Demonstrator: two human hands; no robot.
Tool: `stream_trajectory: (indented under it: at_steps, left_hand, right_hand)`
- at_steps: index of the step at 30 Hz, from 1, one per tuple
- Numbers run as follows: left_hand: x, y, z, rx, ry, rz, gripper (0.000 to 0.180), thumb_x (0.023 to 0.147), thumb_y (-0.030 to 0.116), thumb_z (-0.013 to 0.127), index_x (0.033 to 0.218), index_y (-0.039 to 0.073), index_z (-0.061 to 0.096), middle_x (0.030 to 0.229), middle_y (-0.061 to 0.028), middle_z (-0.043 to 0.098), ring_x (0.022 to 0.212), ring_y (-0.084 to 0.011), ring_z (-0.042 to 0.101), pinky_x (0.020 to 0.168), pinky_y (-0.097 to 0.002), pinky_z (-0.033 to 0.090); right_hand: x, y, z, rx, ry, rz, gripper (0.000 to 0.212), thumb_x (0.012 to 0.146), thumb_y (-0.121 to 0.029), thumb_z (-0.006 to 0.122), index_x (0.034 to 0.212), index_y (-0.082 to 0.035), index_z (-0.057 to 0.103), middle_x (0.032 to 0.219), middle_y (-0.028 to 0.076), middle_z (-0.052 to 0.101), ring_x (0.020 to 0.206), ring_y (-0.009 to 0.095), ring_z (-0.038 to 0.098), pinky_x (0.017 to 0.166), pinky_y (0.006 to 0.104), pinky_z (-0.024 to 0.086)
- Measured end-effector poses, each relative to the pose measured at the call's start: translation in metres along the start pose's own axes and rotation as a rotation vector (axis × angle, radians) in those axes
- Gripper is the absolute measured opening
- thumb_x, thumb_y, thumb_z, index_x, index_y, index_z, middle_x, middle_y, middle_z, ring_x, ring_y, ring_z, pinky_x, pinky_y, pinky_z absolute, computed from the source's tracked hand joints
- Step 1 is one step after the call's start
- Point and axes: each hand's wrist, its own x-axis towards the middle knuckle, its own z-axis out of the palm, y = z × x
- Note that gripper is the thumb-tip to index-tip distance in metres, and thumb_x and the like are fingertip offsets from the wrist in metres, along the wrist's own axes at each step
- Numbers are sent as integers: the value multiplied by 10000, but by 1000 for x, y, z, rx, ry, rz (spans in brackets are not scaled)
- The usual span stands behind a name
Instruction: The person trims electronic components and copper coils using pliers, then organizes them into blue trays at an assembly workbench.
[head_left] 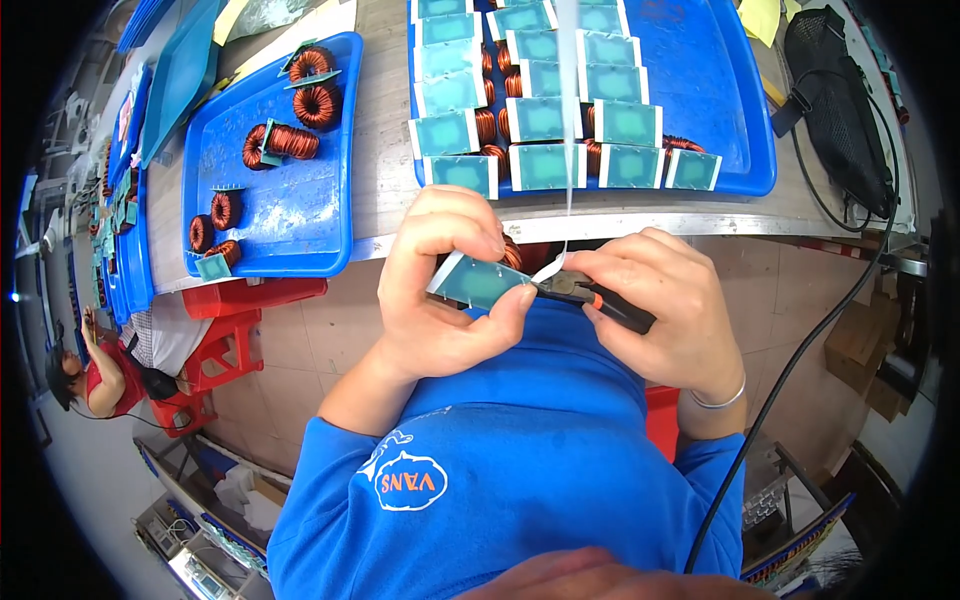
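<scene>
Blue trays (690, 60) of coils (293, 142) and boards (541, 167) sit on the table (382, 120); a white strip (569, 110) hangs across one. Just off the table's edge, the left hand (440, 280) pinches a green board (485, 283) between thumb and fingers; the right hand (675, 305) grips pliers (610, 302), tip near the board's corner.

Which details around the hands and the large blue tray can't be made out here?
In the head view:
Copper coil: mostly behind the held green board and left hand.
Pliers: handles partly covered by the right hand.
Large blue tray: far end cut off by the top edge.
</scene>
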Motion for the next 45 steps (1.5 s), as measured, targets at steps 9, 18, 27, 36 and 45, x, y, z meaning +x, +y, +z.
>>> stream_trajectory:
  at_steps: [9,18,27,36,45]
  left_hand:
    - [4,0,-1,11,-66,8,361,592,-14,682,880,50,472,813,-89,500,749,-185,490,677,-285,404]
    - [49,11,1,-365,-204,-348,546,629,137,674,1071,43,369,982,-141,429,899,-221,469,806,-334,411]
    - [152,-9,61,413,-495,40,416,646,65,693,1032,64,537,901,-76,553,878,-164,554,808,-281,438]
    - [150,-44,95,496,-783,173,263,681,166,653,905,30,636,835,-148,601,806,-304,587,728,-368,468]
    - [143,-10,60,169,-753,101,265,753,141,569,982,16,612,1006,-148,596,1066,-310,502,915,-388,379]
  right_hand:
    - [-2,-3,-12,-35,-166,64,340,592,-46,652,931,-74,637,746,68,595,641,209,571,565,296,465]
    - [-18,-1,-28,470,401,345,300,693,51,604,992,60,588,768,50,591,653,71,510,589,196,404]
    - [-31,-4,-41,518,589,291,319,726,74,569,1044,72,550,746,37,550,687,82,508,614,196,404]
    - [-39,9,-42,497,565,327,312,725,39,586,1035,54,553,775,68,579,701,97,531,631,206,420]
    - [-30,6,-38,722,381,431,334,731,24,601,1059,66,555,822,64,594,756,102,545,709,222,427]
